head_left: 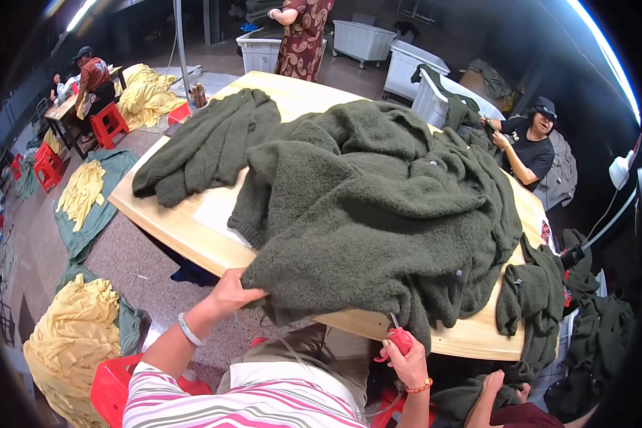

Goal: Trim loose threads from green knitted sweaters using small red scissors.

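A heap of dark green fuzzy sweaters (378, 207) covers most of a pale wooden table (192, 235). My left hand (234, 291) grips the near hem of the top sweater at the table's front edge. My right hand (405, 360) is closed around small red-handled snips (399, 339), whose tip points up into the sweater's lower edge. A separate green sweater (207, 146) lies spread at the table's far left.
Yellow garment piles (71, 342) lie on green cloths on the floor at left, by red stools (110, 125). White bins (364, 39) stand beyond the table. One person stands at the far end, one sits right, another's hand (493, 385) is at lower right.
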The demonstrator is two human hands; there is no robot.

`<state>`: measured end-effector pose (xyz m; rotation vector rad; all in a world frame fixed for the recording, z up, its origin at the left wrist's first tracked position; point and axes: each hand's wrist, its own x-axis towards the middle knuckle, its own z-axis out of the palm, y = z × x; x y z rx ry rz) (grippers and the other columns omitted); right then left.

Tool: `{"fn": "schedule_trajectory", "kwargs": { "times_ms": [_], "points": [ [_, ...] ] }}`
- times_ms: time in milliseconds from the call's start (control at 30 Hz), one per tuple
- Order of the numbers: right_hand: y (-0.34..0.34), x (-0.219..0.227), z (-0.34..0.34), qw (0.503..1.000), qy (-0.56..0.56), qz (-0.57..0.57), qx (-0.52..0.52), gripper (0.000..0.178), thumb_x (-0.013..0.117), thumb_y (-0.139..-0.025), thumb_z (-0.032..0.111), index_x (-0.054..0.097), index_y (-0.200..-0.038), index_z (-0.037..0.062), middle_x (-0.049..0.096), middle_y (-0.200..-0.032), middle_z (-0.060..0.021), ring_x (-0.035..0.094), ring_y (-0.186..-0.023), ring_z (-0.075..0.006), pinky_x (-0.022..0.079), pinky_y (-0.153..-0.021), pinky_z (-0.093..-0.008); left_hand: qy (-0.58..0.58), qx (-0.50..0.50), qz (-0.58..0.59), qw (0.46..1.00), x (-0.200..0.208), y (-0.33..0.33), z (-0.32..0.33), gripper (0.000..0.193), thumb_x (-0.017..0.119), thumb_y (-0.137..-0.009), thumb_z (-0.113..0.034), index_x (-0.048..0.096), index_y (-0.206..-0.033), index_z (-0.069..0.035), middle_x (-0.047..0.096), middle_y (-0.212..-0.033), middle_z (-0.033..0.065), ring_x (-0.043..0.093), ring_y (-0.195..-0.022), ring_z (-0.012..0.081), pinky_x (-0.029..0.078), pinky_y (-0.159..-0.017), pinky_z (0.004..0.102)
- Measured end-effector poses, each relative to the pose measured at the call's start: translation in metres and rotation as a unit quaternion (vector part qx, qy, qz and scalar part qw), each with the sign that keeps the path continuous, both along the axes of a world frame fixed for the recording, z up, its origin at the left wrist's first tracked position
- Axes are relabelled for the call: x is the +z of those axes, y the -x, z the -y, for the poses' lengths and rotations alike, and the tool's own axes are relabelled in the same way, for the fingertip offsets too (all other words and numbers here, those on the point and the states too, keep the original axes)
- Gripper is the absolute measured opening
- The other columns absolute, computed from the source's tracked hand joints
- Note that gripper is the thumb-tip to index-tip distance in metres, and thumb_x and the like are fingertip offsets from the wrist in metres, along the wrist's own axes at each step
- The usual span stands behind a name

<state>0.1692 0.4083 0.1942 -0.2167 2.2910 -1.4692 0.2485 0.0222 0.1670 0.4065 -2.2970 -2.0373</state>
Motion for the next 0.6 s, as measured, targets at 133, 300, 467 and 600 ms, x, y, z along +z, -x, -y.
{"fn": "schedule_trajectory", "kwargs": {
  "times_ms": [133, 300, 467, 600],
  "points": [
    [-0.006, 0.009, -0.007, 0.999, -0.006, -0.033, 0.019, 0.021, 0.063, -0.090, 0.018, 0.062, -0.101, 0.0002, 0.065, -0.071, -0.0026, 0.060, -0.061, -0.0071, 0.047, -0.049, -0.0213, -0.135, 0.040, -0.094, 0.986, 0.040, 0.016, 0.008, 0.035, 0.066, -0.081, 0.000, 0.059, -0.115, 0.006, 0.066, -0.103, 0.0061, 0.062, -0.090, 0.0126, 0.051, -0.082, 0.0284],
    [-0.009, 0.023, -0.017, 0.998, -0.024, -0.052, 0.021, 0.019, 0.065, -0.089, 0.014, 0.062, -0.102, 0.0007, 0.065, -0.071, -0.0030, 0.060, -0.061, -0.0082, 0.049, -0.053, -0.0220, -0.200, 0.025, -0.214, 0.956, 0.127, 0.066, 0.001, 0.030, 0.063, -0.084, -0.001, 0.057, -0.113, 0.006, 0.066, -0.103, 0.0094, 0.064, -0.090, 0.0161, 0.054, -0.082, 0.0298],
    [-0.014, 0.035, -0.008, 0.992, -0.020, -0.107, 0.059, 0.022, 0.068, -0.086, 0.011, 0.063, -0.104, 0.0011, 0.067, -0.073, -0.0053, 0.067, -0.067, -0.0123, 0.053, -0.063, -0.0257, -0.324, -0.039, -0.305, 0.895, 0.208, 0.088, -0.034, 0.022, 0.060, -0.087, -0.002, 0.059, -0.108, 0.004, 0.066, -0.101, 0.0095, 0.066, -0.088, 0.0171, 0.056, -0.079, 0.0311],
    [-0.007, 0.068, 0.008, 0.959, -0.113, -0.219, 0.142, 0.022, 0.069, -0.084, 0.014, 0.063, -0.102, 0.0023, 0.067, -0.075, -0.0140, 0.069, -0.068, -0.0245, 0.053, -0.064, -0.0310, -0.064, -0.046, -0.449, 0.890, 0.246, 0.082, -0.049, 0.030, 0.065, -0.083, -0.005, 0.058, -0.111, 0.004, 0.064, -0.105, 0.0118, 0.064, -0.094, 0.0216, 0.053, -0.083, 0.0330]
  ]
}}
